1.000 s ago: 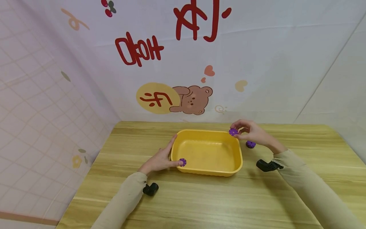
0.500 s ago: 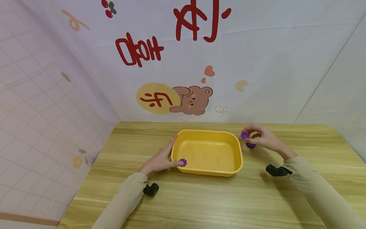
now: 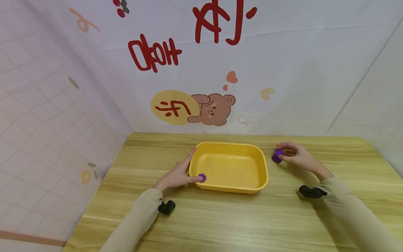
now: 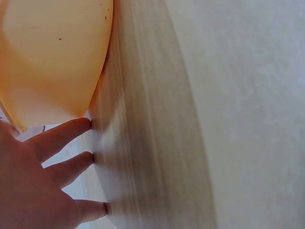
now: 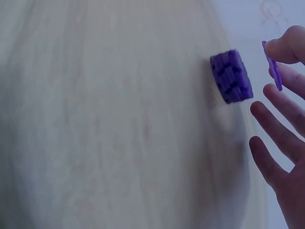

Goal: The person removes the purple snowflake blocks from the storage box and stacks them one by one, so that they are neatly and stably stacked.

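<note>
In the head view my right hand (image 3: 299, 157) pinches a purple notched plastic disc (image 5: 272, 67) between thumb and index finger. The disc is edge-on in the right wrist view, the other fingers spread. Close beside it on the table stands a short stack of purple notched discs (image 5: 231, 76). My left hand (image 3: 176, 175) spans the left end of a shallow yellow tray (image 3: 233, 187), index finger toward the far corner, thumb at the near one. Another purple notched disc (image 3: 203, 177) shows at that thumb's tip. In the left wrist view the straight fingers reach down beside the tray.
The wood-grain table (image 3: 226, 224) runs back to a white wall covering (image 3: 299, 77) printed with red characters and a bear (image 3: 217, 108). A black device sits at each wrist, the left one (image 3: 167, 207) and the right one (image 3: 312, 191).
My right hand has moved right and slightly down with its disc, from the tray's far right corner to over the stack of discs. My left hand has kept its place.
</note>
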`<state>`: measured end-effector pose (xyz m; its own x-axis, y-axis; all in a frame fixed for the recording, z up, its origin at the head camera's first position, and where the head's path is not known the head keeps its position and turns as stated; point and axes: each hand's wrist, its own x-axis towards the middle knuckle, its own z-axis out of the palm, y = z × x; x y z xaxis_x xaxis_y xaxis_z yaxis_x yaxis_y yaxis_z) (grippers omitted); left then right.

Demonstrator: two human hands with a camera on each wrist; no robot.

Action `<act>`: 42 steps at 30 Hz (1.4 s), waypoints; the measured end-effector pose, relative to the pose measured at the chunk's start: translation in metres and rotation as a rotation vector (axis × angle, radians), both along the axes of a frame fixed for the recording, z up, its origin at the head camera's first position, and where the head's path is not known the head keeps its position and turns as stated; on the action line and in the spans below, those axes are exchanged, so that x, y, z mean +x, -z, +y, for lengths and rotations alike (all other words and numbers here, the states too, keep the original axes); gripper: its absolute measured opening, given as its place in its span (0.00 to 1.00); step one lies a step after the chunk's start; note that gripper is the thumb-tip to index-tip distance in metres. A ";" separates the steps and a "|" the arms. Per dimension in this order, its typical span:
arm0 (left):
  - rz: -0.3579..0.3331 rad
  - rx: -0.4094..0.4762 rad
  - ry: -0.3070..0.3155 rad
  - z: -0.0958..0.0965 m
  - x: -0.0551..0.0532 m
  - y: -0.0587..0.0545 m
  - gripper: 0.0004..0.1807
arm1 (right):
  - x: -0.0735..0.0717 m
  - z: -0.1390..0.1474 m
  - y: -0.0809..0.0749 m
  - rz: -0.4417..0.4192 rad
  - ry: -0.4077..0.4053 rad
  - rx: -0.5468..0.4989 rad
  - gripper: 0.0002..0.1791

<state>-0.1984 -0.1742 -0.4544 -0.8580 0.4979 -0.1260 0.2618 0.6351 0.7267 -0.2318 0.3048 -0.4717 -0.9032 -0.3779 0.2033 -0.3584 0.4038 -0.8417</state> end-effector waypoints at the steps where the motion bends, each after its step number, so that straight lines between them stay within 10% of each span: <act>1: -0.004 -0.001 -0.002 0.000 0.000 0.000 0.64 | 0.000 0.001 0.001 0.004 0.005 0.009 0.19; 42: 0.012 0.025 0.004 0.000 -0.001 0.002 0.64 | 0.000 0.005 0.016 0.078 0.028 0.125 0.18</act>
<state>-0.1999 -0.1740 -0.4560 -0.8572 0.5046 -0.1032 0.2734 0.6157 0.7391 -0.2313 0.3096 -0.4877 -0.8971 -0.3795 0.2261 -0.4078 0.5144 -0.7544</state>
